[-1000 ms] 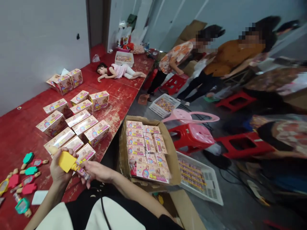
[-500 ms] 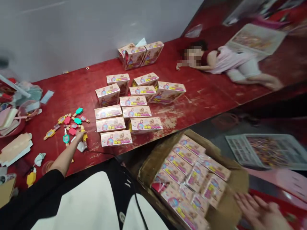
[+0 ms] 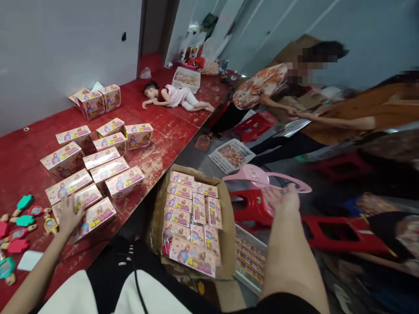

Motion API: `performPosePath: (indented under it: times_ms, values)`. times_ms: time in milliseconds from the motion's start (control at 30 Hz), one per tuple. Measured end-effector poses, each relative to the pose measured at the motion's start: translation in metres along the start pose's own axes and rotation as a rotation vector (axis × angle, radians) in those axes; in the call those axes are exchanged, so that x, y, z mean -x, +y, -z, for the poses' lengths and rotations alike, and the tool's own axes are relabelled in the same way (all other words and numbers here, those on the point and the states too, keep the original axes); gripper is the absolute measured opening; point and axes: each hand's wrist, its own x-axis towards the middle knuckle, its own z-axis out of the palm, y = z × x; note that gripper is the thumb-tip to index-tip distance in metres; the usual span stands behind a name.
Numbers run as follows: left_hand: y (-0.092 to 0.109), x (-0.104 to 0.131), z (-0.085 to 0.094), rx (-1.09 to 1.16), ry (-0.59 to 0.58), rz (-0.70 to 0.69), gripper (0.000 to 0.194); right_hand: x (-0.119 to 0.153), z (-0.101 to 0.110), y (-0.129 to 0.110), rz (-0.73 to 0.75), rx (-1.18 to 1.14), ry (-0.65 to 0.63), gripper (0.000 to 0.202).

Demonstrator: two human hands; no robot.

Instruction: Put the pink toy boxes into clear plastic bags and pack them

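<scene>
The boxes (image 3: 98, 216) stand in a bunch on the red worktop (image 3: 166, 141). They are pink, with bright pictures on them. The left hand (image 3: 69, 216) is over the near ones, with its fingers spread and nothing gripped. I can't tell if it is pushing on a box. A yellow toy (image 3: 50, 225) is just beside that hand. More toys (image 3: 26, 221), green and red, lie to the left, near a white card (image 3: 30, 261).

The right hand (image 3: 282, 198) is stretched out far from the boxes, with its fingers loose and nothing in it. It is by a pink seat (image 3: 250, 174) and a red stool (image 3: 260, 203). I can't tell if it touches them.

Between the two arms is a big brown carton (image 3: 229, 235), full of more pink boxes. A white crate (image 3: 251, 285) of small packs is beside it. Farther back, a person (image 3: 176, 96) lies on the worktop. Two people stand at the right, one in a flowery top (image 3: 262, 85).
</scene>
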Motion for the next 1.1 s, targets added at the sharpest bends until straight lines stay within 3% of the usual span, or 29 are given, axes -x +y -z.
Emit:
performPosePath:
  times_ms: [100,200,333,600,867,1100]
  values:
    - [0.041,-0.003,-0.032,-0.18,-0.119,-0.074,0.077,-0.039,-0.031,-0.01,-0.159,-0.071,-0.147,0.035]
    - [0.06,-0.005,-0.052,-0.251,-0.166,-0.082,0.081,-0.07,-0.048,-0.021,-0.171,-0.146,-0.194,0.046]
    - [0.06,-0.002,-0.06,-0.327,-0.15,-0.097,0.082,-0.095,-0.062,-0.027,-0.191,-0.214,-0.229,0.048]
    - [0.07,0.019,-0.068,-0.458,-0.075,-0.025,0.069,-0.118,-0.088,-0.015,-0.296,-0.251,-0.331,0.067]
    - [0.072,0.021,-0.059,-0.464,-0.146,-0.021,0.066,-0.127,-0.118,0.003,-0.334,-0.216,-0.425,0.062]
    - [0.058,0.045,-0.063,-0.439,0.03,-0.133,0.069,-0.126,-0.136,0.002,-0.336,-0.152,-0.469,0.056]
